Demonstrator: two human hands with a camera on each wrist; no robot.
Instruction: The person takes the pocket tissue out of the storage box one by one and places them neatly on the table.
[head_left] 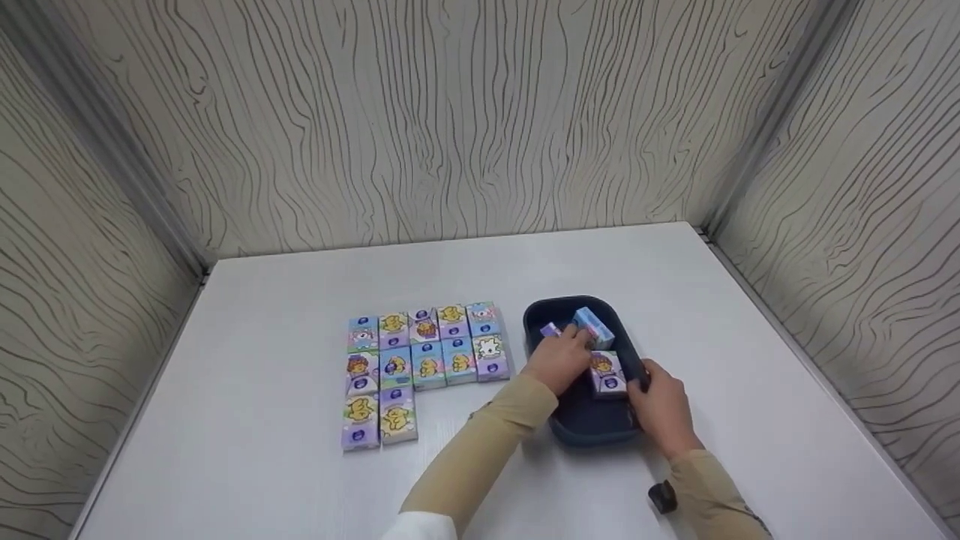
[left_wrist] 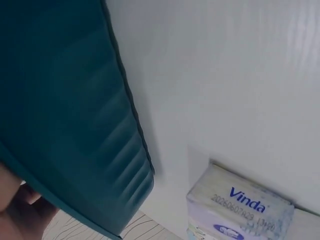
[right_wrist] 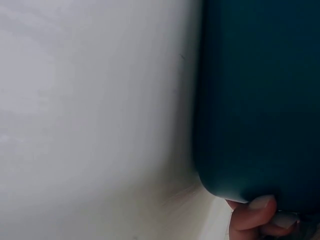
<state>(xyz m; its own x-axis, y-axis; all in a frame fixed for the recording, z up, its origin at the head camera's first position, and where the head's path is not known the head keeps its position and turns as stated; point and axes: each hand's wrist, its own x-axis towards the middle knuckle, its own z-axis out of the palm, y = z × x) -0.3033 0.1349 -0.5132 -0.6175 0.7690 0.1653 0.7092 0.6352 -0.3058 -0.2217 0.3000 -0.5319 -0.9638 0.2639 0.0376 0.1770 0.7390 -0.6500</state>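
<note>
A dark teal plastic bin [head_left: 596, 439] stands on the right part of the table, tilted slightly in outline. Inside it lie several Vinda tissue packs, among them a blue pack [head_left: 594, 328] and a purple-and-white pack [head_left: 607, 373]. My left hand [head_left: 561, 361] reaches over the near left rim, its fingers down among the packs beside the blue one; the fingertips are partly hidden. With my right hand [head_left: 664, 405] I grip the bin's right rim, thumb inside. Left of the bin, tissue packs [head_left: 427, 362] lie in tight rows.
The white table [head_left: 247, 390] is enclosed by wood-grain patterned panels [head_left: 450, 127] at the back and sides. A small black object [head_left: 663, 496] sits by the right wrist. In the left wrist view, a tissue pack [left_wrist: 240, 202] shows its printed end near the bin.
</note>
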